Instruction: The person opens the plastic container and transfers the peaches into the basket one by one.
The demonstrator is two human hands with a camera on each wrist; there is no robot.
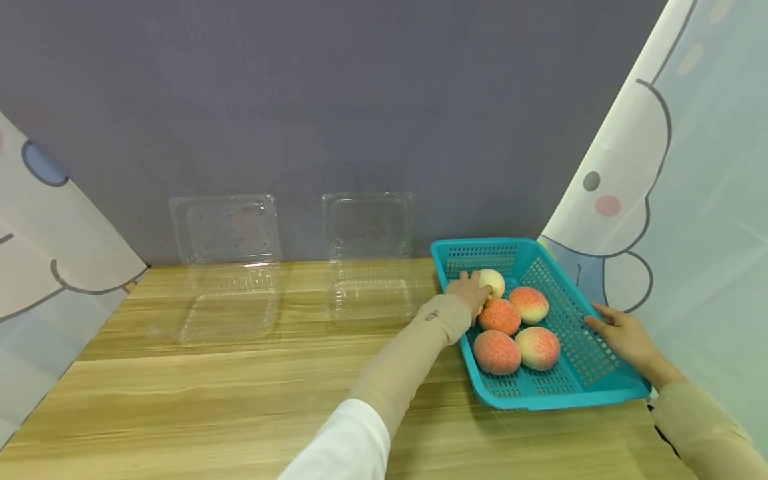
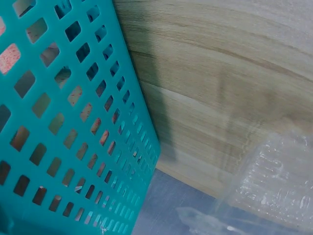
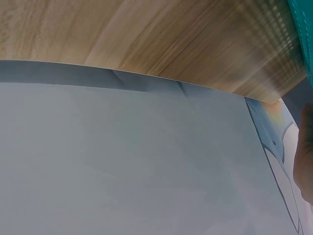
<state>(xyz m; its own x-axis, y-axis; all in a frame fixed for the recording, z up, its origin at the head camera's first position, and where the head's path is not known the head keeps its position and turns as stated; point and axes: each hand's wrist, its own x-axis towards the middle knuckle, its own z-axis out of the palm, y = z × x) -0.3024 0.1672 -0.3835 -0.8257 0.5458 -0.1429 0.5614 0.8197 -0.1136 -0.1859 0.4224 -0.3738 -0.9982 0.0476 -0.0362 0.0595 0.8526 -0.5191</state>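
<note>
A teal plastic basket [image 1: 576,401] on the table holds several peaches, red-orange and pale yellow. My left hand [image 1: 467,293] reaches inside at the left, its fingers and thumb around the near left side of a pale peach [image 1: 494,283]; part of that grip is hidden. Close by lie a red-orange peach [image 1: 500,317] and another peach [image 1: 528,305]. On the basket's right rim my right hand [image 1: 627,340] holds the edge. The left wrist view shows the basket's perforated wall [image 2: 73,122] but not the fingers; in the right wrist view, part of the right hand [image 3: 304,156] shows.
Two clear plastic clamshell boxes, a left box [image 1: 231,313] and a right box [image 1: 372,297], stand with lids raised on the wooden table [image 1: 210,400]. A grey backdrop [image 1: 300,120] rises behind, and a printed curtain [image 1: 708,200] hangs at the right.
</note>
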